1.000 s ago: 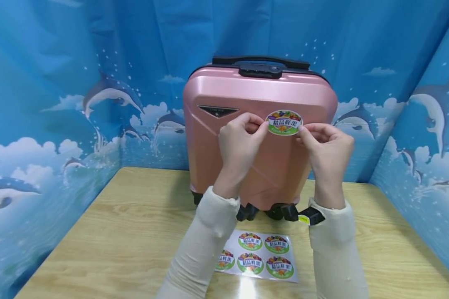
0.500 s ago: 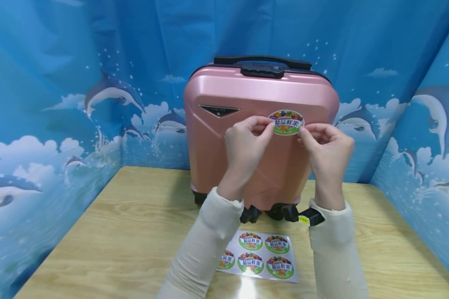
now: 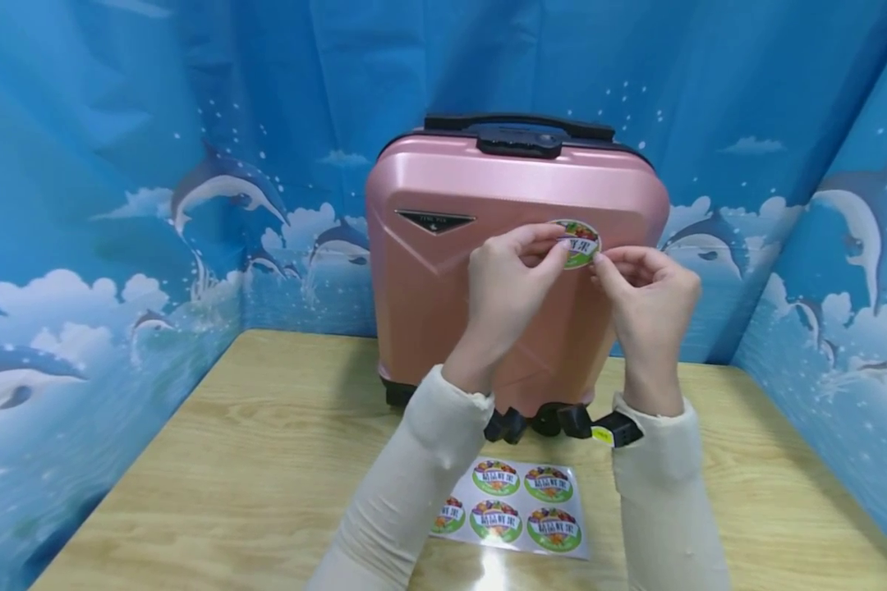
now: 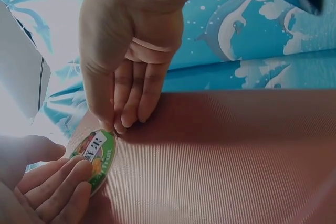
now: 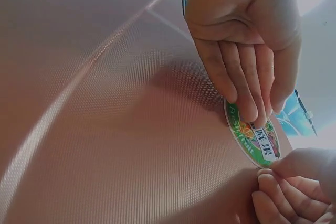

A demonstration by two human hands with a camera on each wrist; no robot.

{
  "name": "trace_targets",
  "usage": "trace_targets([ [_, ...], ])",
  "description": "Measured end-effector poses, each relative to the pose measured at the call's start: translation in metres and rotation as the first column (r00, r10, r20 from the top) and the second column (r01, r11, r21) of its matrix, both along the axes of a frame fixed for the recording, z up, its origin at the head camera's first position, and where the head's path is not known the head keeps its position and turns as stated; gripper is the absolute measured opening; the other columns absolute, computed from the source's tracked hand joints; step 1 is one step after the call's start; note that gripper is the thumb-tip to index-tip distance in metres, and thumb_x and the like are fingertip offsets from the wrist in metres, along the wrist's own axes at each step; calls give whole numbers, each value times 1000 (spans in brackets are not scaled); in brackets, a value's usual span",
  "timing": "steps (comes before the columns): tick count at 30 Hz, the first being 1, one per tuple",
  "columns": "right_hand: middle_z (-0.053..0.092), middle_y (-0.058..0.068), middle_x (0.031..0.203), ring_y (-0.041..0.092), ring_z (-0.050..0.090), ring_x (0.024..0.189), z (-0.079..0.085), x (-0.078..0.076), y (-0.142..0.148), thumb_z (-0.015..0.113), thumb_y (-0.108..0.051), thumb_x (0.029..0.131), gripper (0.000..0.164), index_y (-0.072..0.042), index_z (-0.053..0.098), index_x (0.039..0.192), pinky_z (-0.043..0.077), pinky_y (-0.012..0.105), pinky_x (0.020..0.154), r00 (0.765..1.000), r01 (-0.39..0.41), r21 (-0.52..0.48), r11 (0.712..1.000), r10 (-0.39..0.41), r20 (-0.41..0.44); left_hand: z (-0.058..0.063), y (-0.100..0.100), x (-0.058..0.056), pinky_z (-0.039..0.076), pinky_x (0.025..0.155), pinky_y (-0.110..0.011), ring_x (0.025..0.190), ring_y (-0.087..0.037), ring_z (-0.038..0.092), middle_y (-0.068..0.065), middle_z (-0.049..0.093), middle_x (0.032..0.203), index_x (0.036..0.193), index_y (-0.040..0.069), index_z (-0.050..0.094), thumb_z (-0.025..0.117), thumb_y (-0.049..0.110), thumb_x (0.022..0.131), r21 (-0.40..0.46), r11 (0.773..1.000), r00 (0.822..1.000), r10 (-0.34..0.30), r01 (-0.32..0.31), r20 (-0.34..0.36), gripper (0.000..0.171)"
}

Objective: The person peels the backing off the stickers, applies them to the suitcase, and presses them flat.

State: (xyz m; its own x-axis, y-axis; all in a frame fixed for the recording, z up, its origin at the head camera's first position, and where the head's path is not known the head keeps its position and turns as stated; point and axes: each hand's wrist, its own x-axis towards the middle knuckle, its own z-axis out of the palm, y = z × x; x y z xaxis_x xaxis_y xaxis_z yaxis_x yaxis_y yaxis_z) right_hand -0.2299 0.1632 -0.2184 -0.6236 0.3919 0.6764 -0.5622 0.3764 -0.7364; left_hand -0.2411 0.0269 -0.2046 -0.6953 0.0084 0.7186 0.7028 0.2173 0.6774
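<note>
A pink hard-shell suitcase (image 3: 429, 304) stands upright, its front facing me. At the upper right of that front is an oval fruit sticker (image 3: 581, 235) with green, white and purple print. My left hand (image 3: 513, 275) presses the sticker's left part with its fingers laid across it, hiding that part in the head view. In the right wrist view the left hand's fingers (image 5: 247, 90) look nearly straight, the thumb held apart. My right hand (image 3: 652, 300) pinches the sticker's right edge between thumb and fingertips, as the left wrist view also shows at the fingertips (image 4: 108, 124).
A sheet of several matching stickers (image 3: 522, 507) lies on the wooden table (image 3: 266, 460) in front of the suitcase, partly behind the left sleeve. Blue dolphin-printed curtains (image 3: 303, 98) hang behind and at both sides. The suitcase has a black top handle (image 3: 521, 123).
My left hand has slid rightward over the sticker, covering more of its left side. The right hand stays at the right edge, almost still.
</note>
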Motion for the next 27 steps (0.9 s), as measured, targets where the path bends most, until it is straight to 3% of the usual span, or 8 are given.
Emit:
trace_targets([
  [7,69,-7,74,11,67,68,-6,3,8,74,-16,80,22,4,71,90,53,17,68,999,-46,-23,999,46,14,3,6,0,51,65,-12,80,1,64,-3,72,100,108,5,70,66,16,88,-21,998,996,-60,62,71,23],
  [13,67,-12,71,8,65,67,-13,6,13,75,-20,81,24,1,72,90,51,16,63,996,-13,34,999,10,85,2,11,0,50,65,-12,78,3,63,0,72,98,109,8,70,65,19,89,-57,995,993,-81,87,91,23],
  [20,66,-16,69,5,63,68,-24,12,18,74,-25,81,25,-2,72,90,49,15,60,987,-10,140,990,-13,159,-5,11,0,50,63,-13,73,0,64,-4,72,97,109,6,70,65,17,89,-79,991,993,-104,108,56,23],
  [27,68,-9,71,6,63,67,-43,18,18,72,-23,83,21,-3,72,90,48,16,58,969,-120,212,970,68,237,-20,-3,4,51,65,-15,74,2,63,-1,72,98,109,8,70,63,18,90,-105,983,989,-144,147,38,22],
])
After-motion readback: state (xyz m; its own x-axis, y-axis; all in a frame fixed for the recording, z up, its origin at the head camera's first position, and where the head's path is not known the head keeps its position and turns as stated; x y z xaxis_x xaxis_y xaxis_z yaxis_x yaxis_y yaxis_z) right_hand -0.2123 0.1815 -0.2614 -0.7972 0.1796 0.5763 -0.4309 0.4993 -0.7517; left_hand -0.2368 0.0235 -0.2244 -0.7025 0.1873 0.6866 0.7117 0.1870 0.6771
